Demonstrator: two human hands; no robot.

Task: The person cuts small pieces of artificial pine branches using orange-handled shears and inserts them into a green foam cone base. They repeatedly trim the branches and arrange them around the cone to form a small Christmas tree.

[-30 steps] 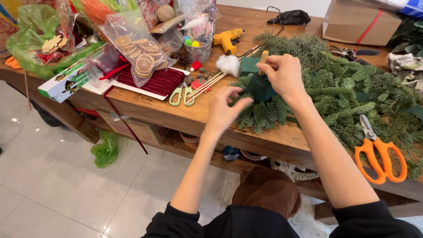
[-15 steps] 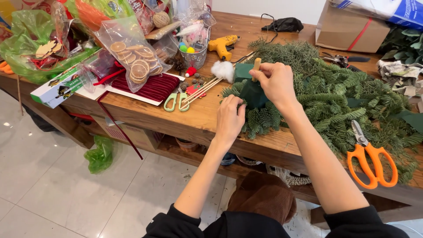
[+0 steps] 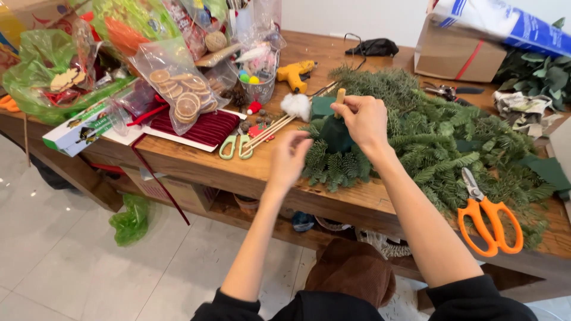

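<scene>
On the far left of the counter (image 3: pixel 196 169) I see green plastic bags (image 3: pixel 44 65). Next comes a clear bag of dried orange slices (image 3: pixel 178 101), then a roll of dark red ribbon (image 3: pixel 199 128). Small green scissors (image 3: pixel 229 145) lie near the front edge, touching some thin wooden sticks (image 3: pixel 267 131).

Then comes my left hand (image 3: pixel 291 157). It is blurry. It hangs in the air just beside the green branches (image 3: pixel 416 137), with the fingers loosely curled and a little apart. It holds nothing that I can see.

My right hand (image 3: pixel 363 122) is just past it. Its fingers are pinched tight on a short wooden stick (image 3: pixel 339 95), which stands up out of a dark green cone (image 3: pixel 336 137). The cone sits on the front part of the branches, near the middle of the counter.

I think the stick is light and stiff, but thin, so it could snap. Low down, close to the cone, looks like the best place to hold it. The branches look soft, springy and prickly.

On the right lie big orange scissors (image 3: pixel 491 223), partly on the branches. A cardboard box (image 3: pixel 458 56) stands at the back.
</scene>
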